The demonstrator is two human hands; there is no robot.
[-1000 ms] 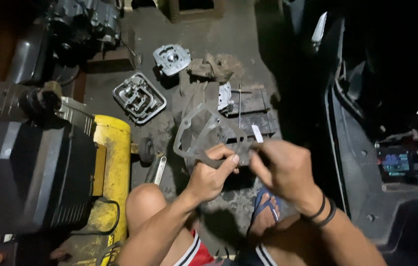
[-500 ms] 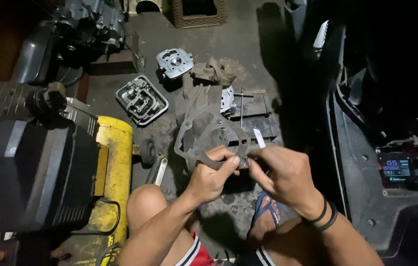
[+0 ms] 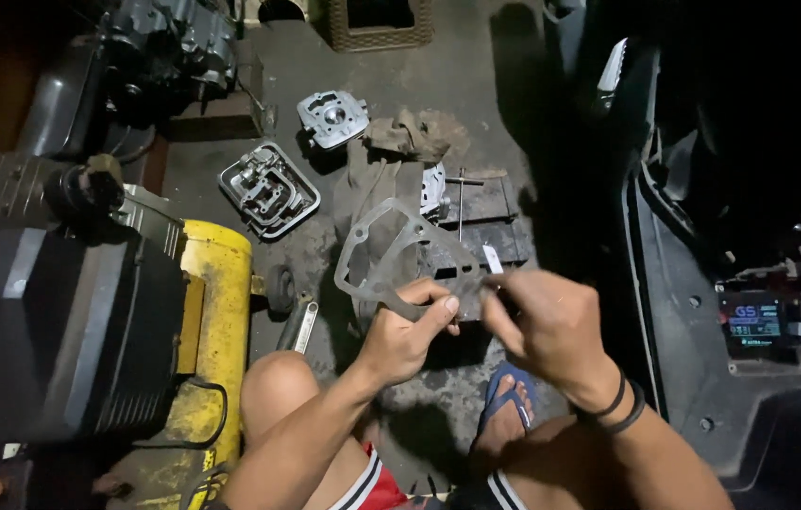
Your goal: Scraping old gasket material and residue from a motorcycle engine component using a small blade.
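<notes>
At the top of the floor (image 3: 476,113) stands a woven basket (image 3: 379,24); its inside is dark and what it holds cannot be told. Below it lie a finned metal head (image 3: 331,117), a crumpled rag (image 3: 407,135) and an open metal cover (image 3: 268,190) with small parts showing in its hollow. The gasket (image 3: 389,260) is held up over the floor, just above the knees: a thin, flat, grey sheet cut to an irregular outline, with one large opening in the middle and small bolt holes along its rim. The left hand (image 3: 400,340) is clamped on its lower edge, thumb on top. The right hand (image 3: 551,326) pinches a small blade (image 3: 493,260) against the gasket's right end, fingers closed together. A yellow tank (image 3: 216,312) lies to the left, beside a black machine (image 3: 51,331).
</notes>
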